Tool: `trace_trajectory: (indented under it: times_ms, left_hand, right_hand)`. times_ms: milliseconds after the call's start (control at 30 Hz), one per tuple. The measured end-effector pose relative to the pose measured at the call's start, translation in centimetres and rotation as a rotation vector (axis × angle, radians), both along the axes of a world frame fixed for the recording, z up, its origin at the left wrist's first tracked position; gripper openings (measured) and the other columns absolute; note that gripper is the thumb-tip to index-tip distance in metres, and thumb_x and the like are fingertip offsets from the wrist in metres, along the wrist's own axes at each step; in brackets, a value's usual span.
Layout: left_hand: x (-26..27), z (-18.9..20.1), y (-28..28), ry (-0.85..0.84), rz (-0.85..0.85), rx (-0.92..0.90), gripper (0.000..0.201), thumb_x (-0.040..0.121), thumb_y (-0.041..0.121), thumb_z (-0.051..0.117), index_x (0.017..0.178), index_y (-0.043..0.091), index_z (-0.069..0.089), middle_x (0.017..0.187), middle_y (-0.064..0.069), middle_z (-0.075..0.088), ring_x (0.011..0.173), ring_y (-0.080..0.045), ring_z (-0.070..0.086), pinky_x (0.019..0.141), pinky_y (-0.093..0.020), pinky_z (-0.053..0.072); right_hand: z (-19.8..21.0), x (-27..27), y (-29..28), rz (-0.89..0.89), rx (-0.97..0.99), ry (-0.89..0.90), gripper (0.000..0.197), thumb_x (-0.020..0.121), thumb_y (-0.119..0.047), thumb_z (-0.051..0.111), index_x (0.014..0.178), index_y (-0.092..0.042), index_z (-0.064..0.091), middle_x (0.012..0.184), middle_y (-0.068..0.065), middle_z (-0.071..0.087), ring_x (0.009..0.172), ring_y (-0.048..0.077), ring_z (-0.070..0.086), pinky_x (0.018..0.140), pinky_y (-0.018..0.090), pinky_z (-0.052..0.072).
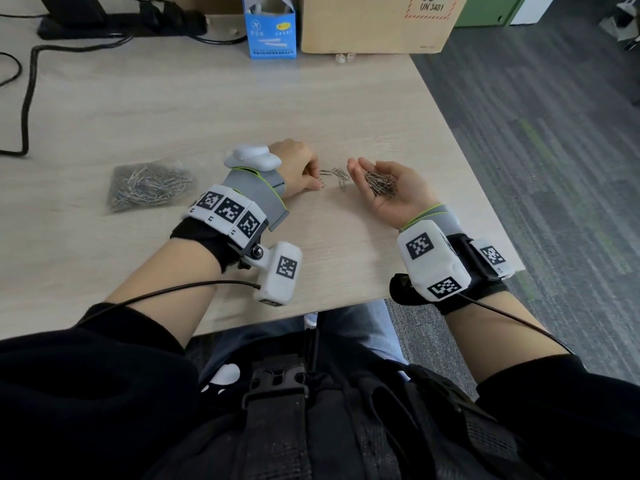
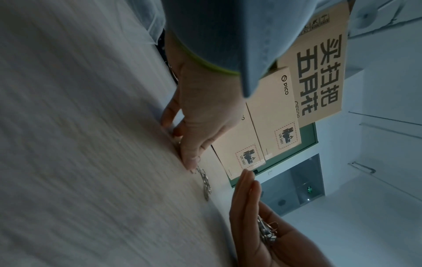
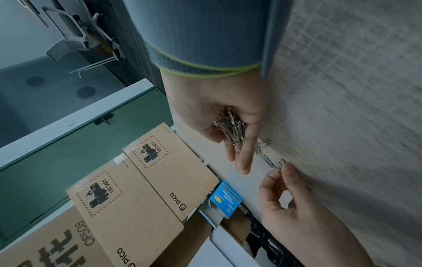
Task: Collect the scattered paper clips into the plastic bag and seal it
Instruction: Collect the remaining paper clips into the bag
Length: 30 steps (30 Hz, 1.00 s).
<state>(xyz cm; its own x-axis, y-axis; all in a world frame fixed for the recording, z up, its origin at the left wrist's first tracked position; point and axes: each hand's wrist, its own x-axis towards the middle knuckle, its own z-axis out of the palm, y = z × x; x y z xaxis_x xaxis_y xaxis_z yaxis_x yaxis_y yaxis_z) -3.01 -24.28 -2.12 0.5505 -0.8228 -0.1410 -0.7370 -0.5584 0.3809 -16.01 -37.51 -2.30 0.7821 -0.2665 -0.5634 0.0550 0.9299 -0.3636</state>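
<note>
Left fingers (image 1: 313, 176) pinch a clip (image 1: 322, 183); the right hand (image 1: 388, 188), cupped open under a pile (image 1: 381, 183), could tip and spill it.

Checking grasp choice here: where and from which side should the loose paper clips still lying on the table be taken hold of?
Probably pinch the end loop nearest the left hand, coming from the left: the loose paper clips lie flat and tangled, so one loop may lift several; the right hand is full.

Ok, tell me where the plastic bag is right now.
In the head view the plastic bag lies flat on the table, already holding clips, left of the left hand, untouched by either hand.
</note>
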Motion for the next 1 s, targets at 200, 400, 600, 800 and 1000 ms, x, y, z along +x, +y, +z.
trace_trajectory:
  times_ms: [200,400,600,800,1000]
  left_hand:
    - [0.1,0.0,-0.1,0.066,-0.016,-0.085,0.015,0.078,0.021,0.07,0.087,0.009,0.068,0.087,-0.008,0.068,0.079,-0.019,0.058,0.072,-0.027,0.043]
    - [0.2,2.2,-2.1,0.171,-0.027,-0.322,0.012,0.077,0.019,0.072,0.083,0.01,0.069,0.067,0.005,0.058,0.053,0.015,0.051,0.056,-0.001,0.035]
    - [-1.4,3.0,-4.5,0.191,-0.174,-0.286,0.012,0.073,0.022,0.075,0.08,0.014,0.069,0.065,0.009,0.058,0.053,0.008,0.051,0.057,-0.006,0.037]
    - [-0.7,2.1,-4.4,0.255,-0.066,-0.408,0.01,0.079,0.022,0.07,0.086,0.014,0.069,0.076,0.002,0.064,0.062,0.003,0.054,0.07,-0.017,0.046]
    - [1.9,-0.2,-2.4,0.092,0.037,-0.112,0.016,0.07,0.025,0.073,0.085,0.02,0.067,0.083,0.003,0.065,0.079,-0.018,0.058,0.072,-0.025,0.042]
  right_hand:
    - [0.0,0.0,-0.1,0.006,-0.008,-0.001,0.03,0.098,-0.005,0.034,0.09,0.012,0.057,0.077,0.029,0.066,0.062,0.037,0.069,0.057,0.032,0.059]
    - [0.0,0.1,-0.2,0.026,-0.035,0.014,0.031,0.098,-0.006,0.033,0.089,0.012,0.057,0.074,0.029,0.067,0.06,0.037,0.069,0.065,0.033,0.058]
    - [-0.1,0.7,0.4,0.088,-0.067,-0.001,0.029,0.097,-0.005,0.032,0.091,0.011,0.057,0.077,0.027,0.066,0.063,0.036,0.069,0.059,0.032,0.06]
    - [0.2,0.6,-0.1,0.043,-0.018,-0.008,0.031,0.098,-0.007,0.032,0.089,0.011,0.056,0.07,0.025,0.067,0.057,0.035,0.068,0.056,0.03,0.059]
    - [0.2,0.5,-0.8,0.003,0.044,-0.006,0.032,0.099,-0.007,0.032,0.086,0.011,0.056,0.071,0.028,0.065,0.056,0.038,0.067,0.053,0.032,0.059]
